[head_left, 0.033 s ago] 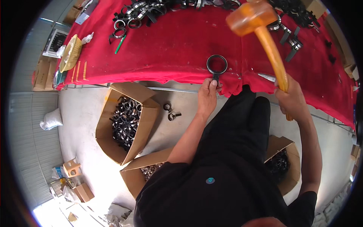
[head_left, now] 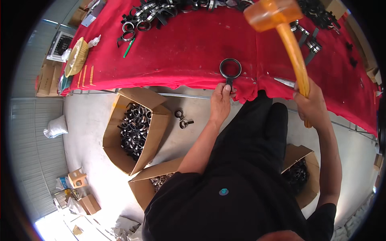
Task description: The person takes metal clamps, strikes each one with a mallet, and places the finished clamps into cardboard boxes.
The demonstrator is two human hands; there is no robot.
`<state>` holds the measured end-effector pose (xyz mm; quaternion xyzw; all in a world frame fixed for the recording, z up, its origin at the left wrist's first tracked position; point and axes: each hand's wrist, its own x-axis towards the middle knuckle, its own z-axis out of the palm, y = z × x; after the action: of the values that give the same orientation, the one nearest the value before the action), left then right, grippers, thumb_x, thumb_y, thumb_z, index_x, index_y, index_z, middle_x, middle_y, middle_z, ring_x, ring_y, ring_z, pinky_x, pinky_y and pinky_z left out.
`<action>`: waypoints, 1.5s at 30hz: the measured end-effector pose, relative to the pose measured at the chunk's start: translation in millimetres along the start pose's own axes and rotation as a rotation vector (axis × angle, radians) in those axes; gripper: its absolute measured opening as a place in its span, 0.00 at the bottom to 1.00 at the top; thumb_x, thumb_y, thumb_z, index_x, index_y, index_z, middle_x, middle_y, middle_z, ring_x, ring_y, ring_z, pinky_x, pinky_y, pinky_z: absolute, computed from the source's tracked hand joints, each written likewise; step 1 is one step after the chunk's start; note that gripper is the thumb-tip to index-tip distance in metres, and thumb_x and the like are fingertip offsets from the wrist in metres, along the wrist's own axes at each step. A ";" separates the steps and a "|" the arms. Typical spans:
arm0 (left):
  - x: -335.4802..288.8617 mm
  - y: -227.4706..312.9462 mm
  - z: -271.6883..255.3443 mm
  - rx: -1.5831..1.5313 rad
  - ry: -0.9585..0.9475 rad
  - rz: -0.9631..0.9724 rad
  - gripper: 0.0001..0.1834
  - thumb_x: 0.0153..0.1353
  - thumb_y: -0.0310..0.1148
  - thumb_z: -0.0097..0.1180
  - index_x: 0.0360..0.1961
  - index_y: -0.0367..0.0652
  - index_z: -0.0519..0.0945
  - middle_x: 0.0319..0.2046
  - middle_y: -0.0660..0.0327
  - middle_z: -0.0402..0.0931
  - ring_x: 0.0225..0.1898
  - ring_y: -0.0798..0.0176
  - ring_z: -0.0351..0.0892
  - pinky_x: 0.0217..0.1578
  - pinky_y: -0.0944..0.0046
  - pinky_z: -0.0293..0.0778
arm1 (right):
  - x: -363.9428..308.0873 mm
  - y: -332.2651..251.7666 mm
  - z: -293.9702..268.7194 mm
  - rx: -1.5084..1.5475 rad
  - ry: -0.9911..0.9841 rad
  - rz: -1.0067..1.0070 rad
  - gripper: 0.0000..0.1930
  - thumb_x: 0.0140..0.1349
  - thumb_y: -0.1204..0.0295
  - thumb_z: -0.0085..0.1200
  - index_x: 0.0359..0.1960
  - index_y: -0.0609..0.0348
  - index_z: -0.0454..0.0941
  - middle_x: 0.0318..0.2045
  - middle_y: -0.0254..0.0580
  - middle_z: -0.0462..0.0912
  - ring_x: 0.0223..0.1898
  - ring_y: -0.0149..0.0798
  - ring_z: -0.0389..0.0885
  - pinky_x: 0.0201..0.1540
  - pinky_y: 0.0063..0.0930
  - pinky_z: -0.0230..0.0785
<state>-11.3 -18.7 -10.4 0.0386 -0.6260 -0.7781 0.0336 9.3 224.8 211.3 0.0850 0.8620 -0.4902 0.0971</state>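
Note:
My left hand [head_left: 220, 99] is closed on the short stem of a black ring-shaped part [head_left: 230, 77], pinched between thumb and fingers. The ring lies at the near edge of the red-covered table [head_left: 189, 52], its loop pointing away from me. In my right hand [head_left: 313, 103] is a mallet [head_left: 273, 16] with an amber, see-through head and a wooden handle. Its head is raised, well apart from the ring in this view. A pointed metal tool [head_left: 284, 82] lies on the cloth beside my right hand, partly hidden by it.
Many black and silver rings [head_left: 150, 12] lie along the table's far side, near a green stick [head_left: 128, 48]. A yellow basket [head_left: 77, 56] stands at the left. Open cartons [head_left: 155, 134] of parts stand on the floor, with loose rings [head_left: 184, 123] beside one.
The mallet head has shifted slightly to the right and up. My left hand and the ring stay where they were.

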 end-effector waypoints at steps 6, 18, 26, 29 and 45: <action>0.6 12.6 -2.9 0.136 -0.028 -0.035 0.18 0.80 0.38 0.44 0.39 0.34 0.75 0.35 0.58 0.79 0.38 0.65 0.82 0.41 0.62 0.86 | -19.5 -17.2 -24.8 -0.010 0.346 -0.250 0.08 0.66 0.76 0.56 0.45 0.63 0.75 0.28 0.34 0.75 0.24 0.23 0.71 0.27 0.21 0.67; -13.5 7.3 -4.8 0.127 0.036 -0.029 0.18 0.79 0.38 0.47 0.38 0.32 0.77 0.32 0.57 0.81 0.35 0.66 0.83 0.39 0.62 0.84 | -3.7 4.5 4.3 -0.070 0.373 -0.476 0.07 0.66 0.75 0.58 0.44 0.62 0.76 0.28 0.39 0.77 0.28 0.30 0.73 0.35 0.29 0.72; -8.5 10.1 -6.5 0.130 0.026 -0.043 0.18 0.79 0.38 0.47 0.39 0.32 0.76 0.33 0.58 0.81 0.36 0.66 0.83 0.42 0.63 0.84 | 26.7 54.3 23.3 -0.412 -0.061 -0.202 0.20 0.58 0.74 0.55 0.52 0.69 0.74 0.32 0.69 0.81 0.37 0.70 0.81 0.40 0.52 0.73; -13.7 5.8 -10.9 0.043 0.002 -0.041 0.17 0.80 0.36 0.45 0.39 0.31 0.76 0.34 0.58 0.80 0.38 0.66 0.83 0.44 0.62 0.85 | 11.8 51.1 22.4 -0.247 -0.115 -0.119 0.16 0.58 0.76 0.55 0.48 0.69 0.74 0.32 0.60 0.79 0.37 0.57 0.81 0.42 0.42 0.72; -49.4 125.8 -350.1 1.708 0.560 -0.214 0.29 0.69 0.47 0.59 0.58 0.30 0.78 0.55 0.36 0.78 0.53 0.35 0.80 0.50 0.39 0.75 | 36.1 160.6 -109.2 0.103 0.482 -0.094 0.11 0.69 0.71 0.55 0.47 0.62 0.71 0.21 0.29 0.70 0.16 0.22 0.66 0.18 0.21 0.59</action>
<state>74.0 -380.9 38.8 0.2964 -0.9523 -0.0096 0.0722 4.1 401.8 123.8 0.1638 0.8371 -0.5032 -0.1387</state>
